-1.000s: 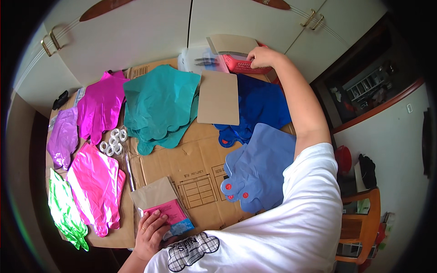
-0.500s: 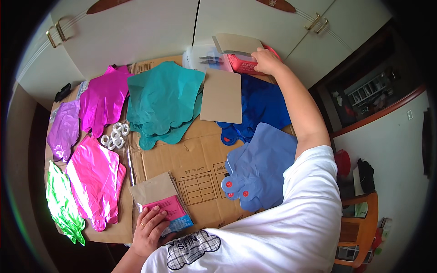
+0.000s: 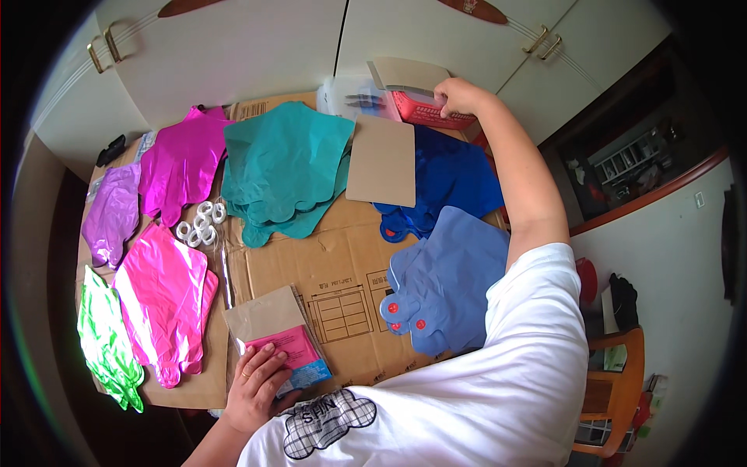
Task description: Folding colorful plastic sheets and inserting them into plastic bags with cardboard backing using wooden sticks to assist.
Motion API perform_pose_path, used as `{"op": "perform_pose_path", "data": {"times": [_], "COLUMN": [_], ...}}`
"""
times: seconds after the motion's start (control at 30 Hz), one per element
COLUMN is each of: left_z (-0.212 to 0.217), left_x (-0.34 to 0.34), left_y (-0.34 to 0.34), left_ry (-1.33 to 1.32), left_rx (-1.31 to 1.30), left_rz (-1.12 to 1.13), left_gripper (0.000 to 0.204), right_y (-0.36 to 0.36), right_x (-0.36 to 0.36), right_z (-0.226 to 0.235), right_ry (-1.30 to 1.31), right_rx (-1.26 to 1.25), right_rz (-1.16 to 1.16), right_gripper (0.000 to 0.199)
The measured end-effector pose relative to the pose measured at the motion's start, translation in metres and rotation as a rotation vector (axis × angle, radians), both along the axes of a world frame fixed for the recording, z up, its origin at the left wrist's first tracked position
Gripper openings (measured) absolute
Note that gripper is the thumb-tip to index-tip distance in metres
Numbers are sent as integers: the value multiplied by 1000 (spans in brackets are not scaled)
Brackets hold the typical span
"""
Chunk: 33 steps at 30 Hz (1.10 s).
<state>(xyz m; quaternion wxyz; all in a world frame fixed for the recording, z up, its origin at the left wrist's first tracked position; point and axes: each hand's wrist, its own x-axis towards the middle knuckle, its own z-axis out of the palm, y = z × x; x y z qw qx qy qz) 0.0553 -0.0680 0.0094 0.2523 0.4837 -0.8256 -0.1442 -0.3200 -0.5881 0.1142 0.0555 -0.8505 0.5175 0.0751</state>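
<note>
Under the left hand (image 3: 257,385), lying flat w/ fingers spread, a clear packet (image 3: 289,352) w/ pink insert is pinned to the cardboard sheet (image 3: 327,265), prob. to stop it sliding. Right hand (image 3: 459,95) reaches far out, fingers curled on the red basket (image 3: 432,115) rim by the cupboard doors. Foil balloons (image 3: 284,167) lie spread flat between, sorted by colour.

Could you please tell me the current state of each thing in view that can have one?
Left hand: flat on the pink foil packet.
Right hand: gripping the red plastic basket, at its rim.
Teal foil balloon: deflated, lying flat.
Light blue foil balloon: deflated, flat.
Brown cardboard sheet: lying over the dark blue foil balloon.
White cupboard doors: shut.
</note>
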Motion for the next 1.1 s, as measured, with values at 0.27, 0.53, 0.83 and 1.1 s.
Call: {"op": "perform_pose_path", "data": {"times": [0.27,0.53,0.83,1.1], "left_z": [-2,-2,-4,-5], "left_x": [1,1,1,3], "left_y": [1,2,3,8], "left_ry": [-6,-4,69,93], "left_rx": [-12,-18,-60,-82], "left_rz": [-1,-6,-11,-19], "left_gripper": [46,47,43,45], "right_y": [5,13,148,217], "right_x": [12,2,64,142], "right_z": [6,27,67,-48], "right_ry": [29,-238,-846,-555], "right_rx": [57,-30,389,755], "right_rz": [-60,-16,-87,-228], "right_gripper": [35,14,21,22]}}
